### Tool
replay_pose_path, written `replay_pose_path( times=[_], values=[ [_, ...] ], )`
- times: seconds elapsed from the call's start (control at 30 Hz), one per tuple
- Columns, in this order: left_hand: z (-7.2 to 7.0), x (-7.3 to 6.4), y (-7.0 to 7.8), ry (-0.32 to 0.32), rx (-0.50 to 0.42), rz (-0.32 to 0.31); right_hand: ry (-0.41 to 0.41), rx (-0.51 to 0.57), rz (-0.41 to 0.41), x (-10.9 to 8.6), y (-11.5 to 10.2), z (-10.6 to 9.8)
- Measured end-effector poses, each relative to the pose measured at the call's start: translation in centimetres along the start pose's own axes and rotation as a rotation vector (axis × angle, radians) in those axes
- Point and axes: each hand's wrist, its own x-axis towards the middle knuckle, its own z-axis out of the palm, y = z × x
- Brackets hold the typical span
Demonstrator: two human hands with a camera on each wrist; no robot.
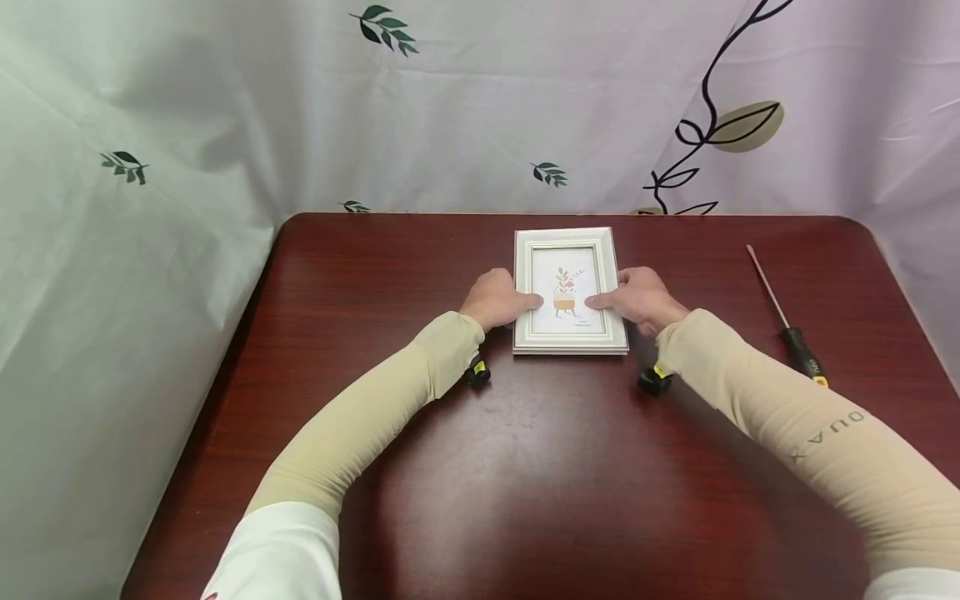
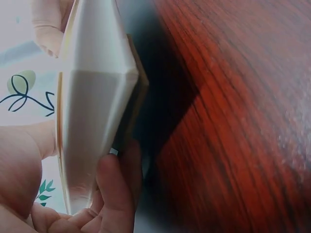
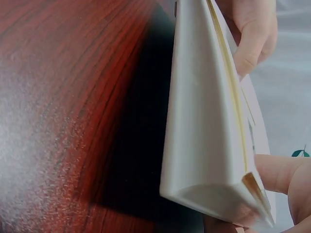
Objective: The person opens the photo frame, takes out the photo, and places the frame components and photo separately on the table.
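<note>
A white picture frame (image 1: pixel 564 238) with a small plant-pot print is held by both hands at the far middle of the table, face up in the head view. My left hand (image 1: pixel 495 298) grips its left side, the thumb lying over the front; fingers curl beneath the edge in the left wrist view. On the opposite side my right hand (image 1: pixel 643 298) grips it likewise, thumb on the front. Its pale side (image 2: pixel 92 107) and a dark shadow on the wood beneath show it raised off the table. The right wrist view shows its other side (image 3: pixel 199 116); the back is mostly hidden.
A screwdriver (image 1: pixel 801 348) with a black and yellow handle lies to the right, partly behind the right forearm. The dark red wooden table (image 1: pixel 540 500) ends just beyond the frame, against a white leaf-patterned cloth (image 1: pixel 465 108). Small black devices sit under both wrists.
</note>
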Motion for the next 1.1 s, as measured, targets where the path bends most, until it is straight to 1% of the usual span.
replay_pose_path(
  times=[0.2,0.4,0.53,0.7,0.87,1.1],
  values=[
    [0.2,0.4,0.1,0.010,0.033,0.018,0.007,-0.061,0.017,0.1,0.0,-0.2],
    [0.3,0.5,0.4,0.050,0.107,0.039,0.036,-0.087,0.002,0.3,0.2,0.3],
    [0.3,0.4,0.7,0.068,0.162,0.034,0.055,-0.090,-0.005,0.4,0.2,0.5],
    [0.2,0.4,1.0,0.081,0.210,0.029,0.083,-0.113,-0.020,0.5,0.1,0.6],
    [0.0,0.3,1.3,0.083,0.235,0.021,0.098,-0.180,-0.048,0.4,0.0,0.6],
    [-0.2,0.1,1.3,0.081,0.273,-0.013,0.096,-0.262,-0.074,0.3,-0.1,0.5]
  ],
)
